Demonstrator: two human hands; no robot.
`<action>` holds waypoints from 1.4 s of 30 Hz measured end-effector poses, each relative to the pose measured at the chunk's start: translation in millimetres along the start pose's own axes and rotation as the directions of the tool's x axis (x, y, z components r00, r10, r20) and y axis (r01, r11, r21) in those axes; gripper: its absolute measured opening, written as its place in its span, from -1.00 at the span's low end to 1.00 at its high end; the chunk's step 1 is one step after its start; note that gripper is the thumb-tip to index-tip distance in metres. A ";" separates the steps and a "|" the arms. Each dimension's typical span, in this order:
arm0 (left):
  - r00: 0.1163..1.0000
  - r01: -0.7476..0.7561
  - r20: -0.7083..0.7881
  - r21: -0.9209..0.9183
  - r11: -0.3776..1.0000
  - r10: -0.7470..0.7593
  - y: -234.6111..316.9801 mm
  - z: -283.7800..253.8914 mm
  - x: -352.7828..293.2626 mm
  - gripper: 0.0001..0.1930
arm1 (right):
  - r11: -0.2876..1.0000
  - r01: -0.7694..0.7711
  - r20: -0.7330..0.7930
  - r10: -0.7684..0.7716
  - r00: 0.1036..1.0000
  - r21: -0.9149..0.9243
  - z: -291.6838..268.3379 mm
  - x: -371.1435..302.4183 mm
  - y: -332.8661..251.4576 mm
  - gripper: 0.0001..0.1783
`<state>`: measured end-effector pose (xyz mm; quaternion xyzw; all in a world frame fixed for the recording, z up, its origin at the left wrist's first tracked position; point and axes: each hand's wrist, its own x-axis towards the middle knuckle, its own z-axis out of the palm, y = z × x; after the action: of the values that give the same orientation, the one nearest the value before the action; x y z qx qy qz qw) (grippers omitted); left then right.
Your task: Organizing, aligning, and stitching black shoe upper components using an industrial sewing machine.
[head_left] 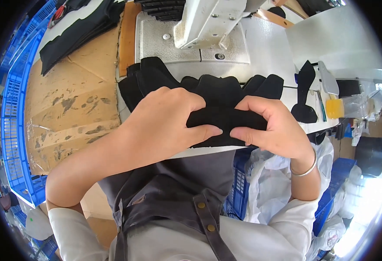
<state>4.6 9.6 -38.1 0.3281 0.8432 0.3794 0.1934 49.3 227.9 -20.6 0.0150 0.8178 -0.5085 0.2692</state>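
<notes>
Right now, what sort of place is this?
Likely a sewing workshop: there's a white machine that looks like an industrial sewing machine, shaped black fabric-like pieces in front of it, and a blue plastic crate at the left.

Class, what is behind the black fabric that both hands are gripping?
Black fabric flaps and, farther back, a white machine show; whatever the gripped fabric covers is hidden.

fabric before machine | cardboard left of fabric | crate left of cardboard
</notes>
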 end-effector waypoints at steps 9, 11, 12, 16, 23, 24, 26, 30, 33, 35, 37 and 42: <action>0.993 -0.064 -0.092 0.134 0.989 0.077 -5.2 8.3 1.0 -0.49 | 0.846 0.305 -0.025 -0.350 0.936 -0.437 -1.3 2.9 4.7 -0.60; 0.995 -0.057 -0.068 0.140 0.988 0.067 -5.3 8.1 1.7 -0.50 | 0.855 0.285 -0.024 -0.327 0.945 -0.434 -0.7 3.1 4.3 -0.61; 0.996 -0.056 -0.067 0.137 0.989 0.066 -7.1 9.6 2.4 -0.50 | 0.856 0.282 -0.023 -0.323 0.946 -0.433 -0.6 3.3 4.8 -0.61; 0.989 -0.097 -0.090 0.183 0.978 0.115 -6.1 11.0 0.2 -0.51 | 0.862 0.283 -0.026 -0.324 0.946 -0.421 0.5 1.8 5.1 -0.62; 0.991 -0.089 -0.087 0.172 0.981 0.105 -7.0 12.1 0.0 -0.53 | 0.861 0.283 -0.019 -0.321 0.947 -0.422 0.3 3.1 5.2 -0.63; 0.991 -0.088 -0.088 0.172 0.981 0.104 -6.3 11.6 -0.5 -0.53 | 0.861 0.285 -0.018 -0.322 0.947 -0.422 0.8 3.5 5.7 -0.63; 0.994 -0.068 -0.067 0.192 0.979 0.083 -4.8 10.5 -0.5 -0.54 | 0.835 0.317 -0.030 -0.369 0.929 -0.450 1.4 3.8 7.4 -0.64; 0.986 -0.105 -0.107 0.205 0.973 0.128 -8.6 13.6 -2.6 -0.56 | 0.851 0.266 -0.003 -0.300 0.954 -0.453 3.3 5.1 2.1 -0.62; 0.991 -0.076 -0.094 0.222 0.972 0.099 -6.6 10.8 -4.1 -0.59 | 0.787 0.294 -0.012 -0.357 0.934 -0.543 7.9 9.5 0.1 -0.60; 0.991 -0.070 -0.097 0.202 0.977 0.091 -6.3 2.4 -4.3 -0.64 | 0.725 0.258 -0.002 -0.337 0.942 -0.639 9.4 10.1 -3.2 -0.58; 0.993 -0.079 -0.077 0.151 0.985 0.091 -14.7 -3.3 -3.9 -0.67 | 0.725 0.233 -0.004 -0.310 0.951 -0.648 9.1 9.1 -5.6 -0.58; 0.998 -0.054 -0.005 0.105 0.993 0.055 -15.0 -11.1 -8.2 -0.73 | 0.709 0.192 -0.023 -0.282 0.959 -0.678 10.9 7.7 -8.9 -0.57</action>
<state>-2.0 -9.3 -41.9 0.3590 0.8534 0.3412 0.1622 44.7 212.5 -20.5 -0.1559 0.9556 -0.2091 0.1372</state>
